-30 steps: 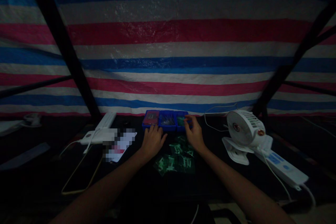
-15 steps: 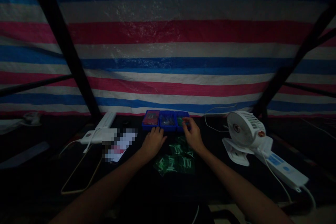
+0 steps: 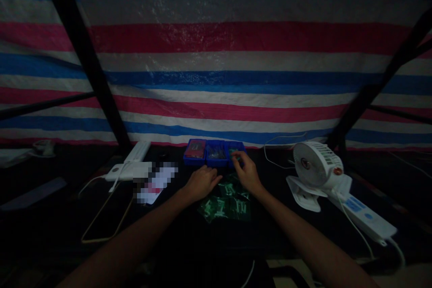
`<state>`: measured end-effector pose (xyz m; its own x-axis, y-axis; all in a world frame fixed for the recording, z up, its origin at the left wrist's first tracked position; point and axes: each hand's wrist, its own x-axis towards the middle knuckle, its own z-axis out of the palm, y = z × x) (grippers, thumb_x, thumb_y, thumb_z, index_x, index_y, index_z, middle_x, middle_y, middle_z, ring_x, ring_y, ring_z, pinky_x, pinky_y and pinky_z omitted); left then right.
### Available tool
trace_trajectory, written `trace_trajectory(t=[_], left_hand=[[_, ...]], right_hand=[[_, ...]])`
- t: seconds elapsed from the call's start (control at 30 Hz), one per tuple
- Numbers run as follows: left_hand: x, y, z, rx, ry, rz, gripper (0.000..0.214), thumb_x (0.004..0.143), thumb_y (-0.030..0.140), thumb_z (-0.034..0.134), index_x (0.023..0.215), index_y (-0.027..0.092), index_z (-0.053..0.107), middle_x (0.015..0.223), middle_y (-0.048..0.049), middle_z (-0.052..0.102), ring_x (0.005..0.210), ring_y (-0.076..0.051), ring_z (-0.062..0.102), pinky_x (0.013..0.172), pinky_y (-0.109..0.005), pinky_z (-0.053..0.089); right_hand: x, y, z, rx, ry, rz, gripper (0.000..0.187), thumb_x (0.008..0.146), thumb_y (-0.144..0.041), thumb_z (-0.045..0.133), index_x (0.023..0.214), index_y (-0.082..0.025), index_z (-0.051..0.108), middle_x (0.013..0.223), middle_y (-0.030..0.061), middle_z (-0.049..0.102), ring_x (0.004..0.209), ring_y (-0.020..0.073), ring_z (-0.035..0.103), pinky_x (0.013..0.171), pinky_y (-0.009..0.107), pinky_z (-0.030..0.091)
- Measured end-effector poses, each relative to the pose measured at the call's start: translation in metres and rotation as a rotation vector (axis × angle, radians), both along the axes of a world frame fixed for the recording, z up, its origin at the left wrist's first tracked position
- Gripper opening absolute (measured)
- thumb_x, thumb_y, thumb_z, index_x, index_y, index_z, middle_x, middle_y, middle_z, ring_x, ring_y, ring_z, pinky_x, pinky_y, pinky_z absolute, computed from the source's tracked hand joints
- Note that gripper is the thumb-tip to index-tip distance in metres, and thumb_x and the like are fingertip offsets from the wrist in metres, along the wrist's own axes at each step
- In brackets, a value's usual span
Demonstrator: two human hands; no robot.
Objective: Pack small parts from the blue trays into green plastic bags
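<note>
While three blue bins (image 3: 216, 162) stand abreast, two hands (image 3: 201, 182) (image 3: 248, 173) curl loosely, any hold impossible to tell.

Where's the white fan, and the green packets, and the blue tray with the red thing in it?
White fan (image 3: 311, 166), head view: on its round front grille.
Green packets (image 3: 223, 207), head view: on the middle of the pile.
Blue tray with the red thing (image 3: 194, 161), head view: on its front wall.

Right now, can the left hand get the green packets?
Probably yes. The left hand is right by the green packets, and nothing seems to block its way; the right hand is up at the right blue bin.
</note>
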<state>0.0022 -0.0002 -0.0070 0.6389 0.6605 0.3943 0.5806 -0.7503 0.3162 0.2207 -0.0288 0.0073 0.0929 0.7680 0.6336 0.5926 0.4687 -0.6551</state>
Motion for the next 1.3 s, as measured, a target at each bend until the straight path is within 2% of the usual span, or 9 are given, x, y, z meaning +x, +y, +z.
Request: trace_trajectory(t=[0.2,0.27,0.4,0.67,0.87,1.03,1.1,1.2,1.3], left_hand=[[0.002,0.000,0.007,-0.110,-0.111,0.141,0.055,0.104,0.056,0.043,0.067,0.020,0.061,0.065,-0.0043,0.064,0.062,-0.019,0.061,0.063,-0.029,0.040],[0.002,-0.001,0.011,-0.151,-0.159,0.171,0.052,0.104,0.056,0.042,0.071,0.021,0.061,0.061,-0.0013,0.062,0.058,-0.018,0.060,0.061,-0.028,0.038],[0.001,-0.001,0.015,-0.274,-0.306,0.093,0.038,0.102,0.052,0.049,0.085,0.022,0.065,0.061,0.0032,0.063,0.058,-0.016,0.062,0.063,-0.026,0.041],[0.005,0.003,0.010,-0.197,-0.497,-0.084,0.024,0.105,0.034,0.047,0.105,0.020,0.066,0.104,-0.0062,0.070,0.097,-0.021,0.066,0.092,-0.033,0.050],[0.007,0.000,0.010,-0.147,-0.494,-0.157,0.021,0.102,0.019,0.045,0.117,0.022,0.061,0.115,-0.0084,0.064,0.115,-0.023,0.059,0.104,-0.038,0.047],[0.007,-0.004,0.010,-0.184,-0.481,-0.176,0.028,0.099,0.019,0.052,0.126,0.023,0.056,0.125,-0.0103,0.061,0.123,-0.025,0.057,0.110,-0.043,0.045],[0.008,-0.004,0.008,-0.256,-0.519,-0.162,0.037,0.096,0.021,0.059,0.132,0.023,0.053,0.124,-0.0096,0.062,0.119,-0.024,0.061,0.106,-0.042,0.049],[0.010,-0.003,0.004,-0.450,-0.620,-0.129,0.055,0.090,0.026,0.068,0.140,0.025,0.044,0.111,-0.0057,0.066,0.093,-0.020,0.069,0.081,-0.033,0.059],[0.010,0.000,0.003,-0.558,-0.701,-0.110,0.060,0.088,0.032,0.072,0.140,0.024,0.042,0.098,-0.0022,0.068,0.077,-0.016,0.070,0.065,-0.026,0.057]], right_hand=[[-0.001,-0.002,0.001,-0.025,-0.022,0.038,0.019,0.102,-0.032,0.052,0.108,-0.023,0.067,0.105,0.0063,0.073,0.095,0.0235,0.068,0.085,0.035,0.051],[-0.001,-0.003,0.001,-0.032,-0.027,0.055,0.019,0.102,-0.031,0.052,0.108,-0.022,0.067,0.104,0.0063,0.073,0.095,0.0235,0.068,0.087,0.036,0.051],[-0.001,-0.003,0.002,-0.027,-0.042,0.067,0.019,0.102,-0.030,0.051,0.106,-0.022,0.068,0.101,0.0061,0.072,0.094,0.0236,0.068,0.088,0.036,0.051],[-0.003,-0.006,0.005,-0.030,-0.065,0.092,0.020,0.102,-0.031,0.051,0.104,-0.023,0.069,0.098,0.0057,0.072,0.090,0.0233,0.068,0.085,0.036,0.051],[-0.004,-0.006,0.005,-0.031,-0.089,0.119,0.021,0.102,-0.032,0.050,0.102,-0.023,0.069,0.097,0.0055,0.072,0.089,0.0226,0.067,0.084,0.035,0.050],[-0.005,-0.007,0.006,-0.024,-0.109,0.167,0.020,0.102,-0.033,0.052,0.102,-0.023,0.070,0.097,0.0054,0.072,0.086,0.0222,0.067,0.081,0.034,0.050],[-0.006,-0.009,0.007,-0.042,-0.117,0.195,0.019,0.101,-0.034,0.055,0.101,-0.023,0.070,0.094,0.0045,0.072,0.082,0.0209,0.066,0.077,0.033,0.050],[-0.007,-0.010,0.007,-0.084,-0.112,0.218,0.018,0.098,-0.039,0.061,0.099,-0.023,0.070,0.090,0.0033,0.070,0.078,0.0195,0.064,0.071,0.031,0.048],[-0.006,-0.010,0.006,-0.111,-0.111,0.232,0.022,0.096,-0.043,0.066,0.102,-0.022,0.069,0.088,0.0024,0.069,0.073,0.0180,0.062,0.067,0.029,0.047]])
